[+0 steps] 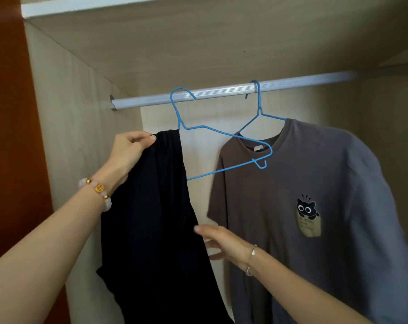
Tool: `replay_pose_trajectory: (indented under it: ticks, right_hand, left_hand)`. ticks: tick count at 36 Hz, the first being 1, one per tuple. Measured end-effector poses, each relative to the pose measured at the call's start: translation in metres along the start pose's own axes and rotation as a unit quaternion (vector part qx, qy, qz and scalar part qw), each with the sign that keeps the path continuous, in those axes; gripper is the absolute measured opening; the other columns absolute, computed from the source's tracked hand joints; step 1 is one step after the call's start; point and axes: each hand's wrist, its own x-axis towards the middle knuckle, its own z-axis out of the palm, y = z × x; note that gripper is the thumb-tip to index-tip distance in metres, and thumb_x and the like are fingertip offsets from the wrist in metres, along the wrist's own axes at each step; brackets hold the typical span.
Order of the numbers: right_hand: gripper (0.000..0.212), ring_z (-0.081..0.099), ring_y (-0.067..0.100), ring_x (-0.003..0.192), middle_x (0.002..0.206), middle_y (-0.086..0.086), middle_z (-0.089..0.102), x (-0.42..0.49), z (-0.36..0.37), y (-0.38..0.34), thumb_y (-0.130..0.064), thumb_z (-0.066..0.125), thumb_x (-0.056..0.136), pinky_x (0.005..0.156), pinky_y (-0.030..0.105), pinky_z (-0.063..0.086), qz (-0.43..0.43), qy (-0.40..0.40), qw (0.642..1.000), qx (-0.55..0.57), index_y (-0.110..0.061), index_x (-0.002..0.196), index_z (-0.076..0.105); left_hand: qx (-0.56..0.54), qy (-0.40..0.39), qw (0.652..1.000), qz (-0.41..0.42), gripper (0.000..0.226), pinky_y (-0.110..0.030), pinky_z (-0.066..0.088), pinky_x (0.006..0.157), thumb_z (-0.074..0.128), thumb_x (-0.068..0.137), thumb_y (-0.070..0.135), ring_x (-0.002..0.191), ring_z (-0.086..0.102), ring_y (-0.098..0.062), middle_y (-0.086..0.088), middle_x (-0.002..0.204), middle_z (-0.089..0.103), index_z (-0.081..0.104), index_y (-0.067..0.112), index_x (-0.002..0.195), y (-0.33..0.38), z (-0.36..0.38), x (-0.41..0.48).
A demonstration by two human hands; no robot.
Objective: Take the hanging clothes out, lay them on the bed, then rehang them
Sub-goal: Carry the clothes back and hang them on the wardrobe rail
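Observation:
A black garment [151, 218] hangs from the left end of a tilted blue wire hanger [221, 134], whose hook sits just in front of the silver wardrobe rail [291, 84]. My left hand [130, 150] pinches the garment's top edge at the hanger's left shoulder. My right hand [219, 242] is lower down, fingers spread, touching the garment's right edge. To the right, a grey-brown T-shirt [303, 183] with a cat print hangs on a second blue hanger [259, 108] hooked over the rail.
The wardrobe's pale wood left wall [65, 136] and top panel [198, 43] close in the space. An orange-brown door edge [9, 136] stands at the far left. The rail runs on to the right above the T-shirt.

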Motion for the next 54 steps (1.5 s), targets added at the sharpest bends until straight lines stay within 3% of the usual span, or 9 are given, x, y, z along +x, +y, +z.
replay_pose_trajectory:
  ticks: [6,9,12,18,23,31,42,47,54]
  right_hand:
    - [0.027,0.053,0.002,0.113,0.116,-0.017,0.056,-0.025,0.002,0.001,-0.034,0.060,0.088,0.098,0.020,0.040,-0.260,0.157,0.948,-0.092,-0.038,0.115,0.057]
    - [0.044,0.040,0.000,0.126,0.130,-0.022,0.044,-0.030,0.006,0.001,-0.056,0.051,0.085,0.103,0.026,0.036,-0.254,0.111,0.908,-0.315,-0.050,0.128,0.044]
    - [0.053,0.047,0.009,0.119,0.125,-0.015,0.050,-0.029,0.005,0.006,-0.063,0.047,0.083,0.098,0.036,0.043,-0.197,0.089,0.868,-0.447,-0.032,0.125,0.054]
    - [0.028,0.049,-0.004,0.063,0.066,-0.013,0.055,-0.036,-0.042,0.011,-0.047,0.064,0.079,0.070,0.025,0.046,-0.221,0.210,0.915,-0.265,-0.022,0.066,0.060]
    - [0.021,0.056,-0.003,0.062,0.064,-0.010,0.061,-0.062,-0.105,-0.005,-0.027,0.071,0.082,0.066,0.010,0.041,-0.174,0.262,0.896,-0.313,-0.023,0.063,0.062]
    - [0.022,0.063,0.013,0.072,0.078,-0.006,0.068,-0.097,-0.173,-0.027,-0.038,0.064,0.083,0.073,0.032,0.050,-0.174,0.288,0.794,-0.506,-0.018,0.080,0.072]
    - [0.058,0.062,0.002,0.078,0.082,-0.019,0.067,-0.120,-0.195,-0.043,-0.069,0.040,0.080,0.071,0.009,0.043,-0.255,0.265,0.771,-0.520,-0.021,0.081,0.074]
    - [0.057,0.064,0.003,0.075,0.082,-0.018,0.068,-0.123,-0.197,-0.043,-0.068,0.043,0.080,0.072,0.010,0.046,-0.265,0.265,0.774,-0.511,-0.021,0.080,0.075]
    - [0.044,0.064,0.005,0.078,0.083,-0.013,0.070,-0.124,-0.198,-0.044,-0.055,0.051,0.080,0.073,0.009,0.046,-0.258,0.262,0.768,-0.525,-0.019,0.082,0.076]
  left_hand:
    - [-0.001,0.010,1.000,-0.002,0.020,-0.002,0.041,0.050,0.063,0.086,0.012,0.055,0.057,0.005,0.006,0.071,0.062,0.065,0.021,0.068,0.000,0.004,0.001]
    - [0.001,0.013,1.000,-0.011,0.015,-0.004,0.042,0.053,0.063,0.087,0.012,0.065,0.055,-0.001,0.006,0.072,0.061,0.067,0.016,0.073,0.001,0.007,0.001]
    - [-0.003,0.019,1.000,-0.021,0.019,-0.005,0.043,0.053,0.063,0.087,0.013,0.063,0.054,-0.002,0.005,0.070,0.061,0.065,0.019,0.069,0.002,0.008,0.001]
    - [-0.020,0.048,0.997,-0.049,0.022,-0.004,0.043,0.049,0.063,0.087,0.012,0.064,0.054,-0.004,0.007,0.066,0.062,0.063,0.022,0.067,-0.009,-0.004,0.000]
    - [-0.032,0.034,0.997,-0.067,0.010,-0.006,0.045,0.055,0.065,0.084,0.012,0.063,0.056,-0.001,0.018,0.051,0.065,0.068,0.017,0.077,-0.025,-0.009,-0.006]
    - [-0.059,-0.080,0.993,-0.067,0.013,-0.024,0.045,0.083,0.064,0.084,0.010,0.075,0.061,-0.007,0.020,0.058,0.069,0.067,0.022,0.081,-0.037,-0.006,-0.016]
    - [-0.077,-0.071,0.994,-0.032,0.014,-0.002,0.046,0.060,0.061,0.086,0.005,0.051,0.058,0.012,0.023,0.052,0.065,0.067,0.017,0.081,-0.045,0.016,-0.017]
    - [-0.117,-0.054,0.991,-0.029,0.047,-0.001,0.046,0.058,0.060,0.086,0.006,0.053,0.059,0.012,0.024,0.055,0.066,0.072,0.038,0.054,-0.048,0.023,-0.016]
    - [-0.131,-0.048,0.989,-0.052,0.043,-0.009,0.050,0.060,0.061,0.086,0.008,0.053,0.060,0.007,0.021,0.054,0.067,0.073,0.036,0.056,-0.050,0.031,-0.018]
